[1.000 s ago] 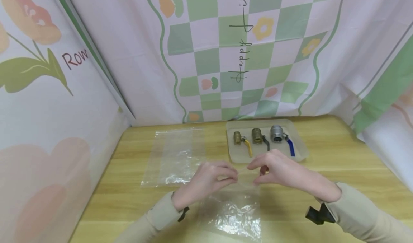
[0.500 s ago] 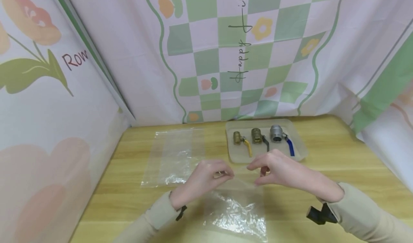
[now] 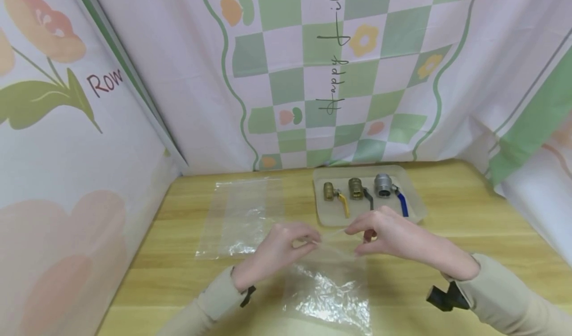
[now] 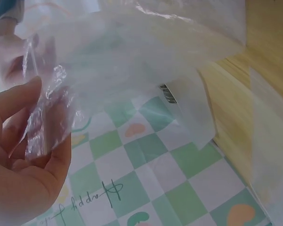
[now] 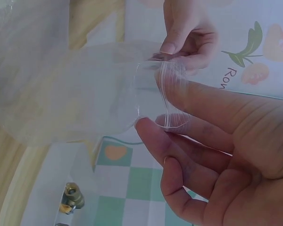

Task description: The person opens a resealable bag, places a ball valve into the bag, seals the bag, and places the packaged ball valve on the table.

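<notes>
A clear zip bag [image 3: 330, 291] hangs at the front middle, its mouth spread apart between both hands. At the left side of the mouth, the left hand [image 3: 277, 251] pinches the rim between thumb and fingers; the left wrist view shows crumpled film in that grip. The right hand [image 3: 395, 236] holds the right side of the mouth, thumb and index finger apart with the film stretched between them. In the right wrist view the ridged zip strip [image 5: 165, 92] crosses the right thumb, and the bag's mouth gapes in a loop. No contents show inside.
Behind the hands, a translucent tray [image 3: 329, 215] holds a small brass ball valve [image 3: 328, 191] with yellow handle, a brass valve [image 3: 355, 188] with dark handle and a silver valve [image 3: 383, 185] with blue handle. Another clear bag [image 3: 243, 217] lies flat on the left.
The left hand has drawn slightly left, away from the right hand, and the gap between them is wider. The bag's lower part has swung a little right. The right hand has barely shifted.
</notes>
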Tool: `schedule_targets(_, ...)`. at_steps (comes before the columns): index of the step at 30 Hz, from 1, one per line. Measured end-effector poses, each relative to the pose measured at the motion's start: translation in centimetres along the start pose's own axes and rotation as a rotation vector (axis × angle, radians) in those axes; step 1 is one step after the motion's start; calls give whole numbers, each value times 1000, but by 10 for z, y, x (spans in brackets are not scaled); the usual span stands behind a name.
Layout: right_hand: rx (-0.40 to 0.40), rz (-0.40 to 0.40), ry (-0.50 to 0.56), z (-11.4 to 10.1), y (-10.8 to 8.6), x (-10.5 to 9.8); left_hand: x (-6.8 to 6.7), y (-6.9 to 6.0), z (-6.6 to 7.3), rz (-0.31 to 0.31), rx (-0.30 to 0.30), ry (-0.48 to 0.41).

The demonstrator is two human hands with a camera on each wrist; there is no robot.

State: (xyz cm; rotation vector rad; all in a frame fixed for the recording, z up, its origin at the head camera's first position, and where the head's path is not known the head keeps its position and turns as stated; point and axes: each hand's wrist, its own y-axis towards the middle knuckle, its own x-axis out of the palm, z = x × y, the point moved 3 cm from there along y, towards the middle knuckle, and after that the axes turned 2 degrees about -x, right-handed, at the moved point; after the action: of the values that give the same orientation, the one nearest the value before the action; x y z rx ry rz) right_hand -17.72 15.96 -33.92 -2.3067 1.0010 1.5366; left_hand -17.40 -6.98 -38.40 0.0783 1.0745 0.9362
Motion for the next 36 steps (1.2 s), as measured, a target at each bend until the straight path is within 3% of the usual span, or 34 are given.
schedule_targets(6, -2, 5, 4, -1, -1, -1, -4, -2, -3, 9, -43, 4)
schedule_targets(22, 22, 7, -1, 4, -1, -3, -7, -2, 1, 26, 68, -22)
schedule_targets(32, 7, 21, -14, 4, -1, -4, -11, -4, 0, 62, -6, -9)
schedule_targets(36, -7, 37, -32, 3, -2, -4, -12, -4, -4, 94, 5, 11)
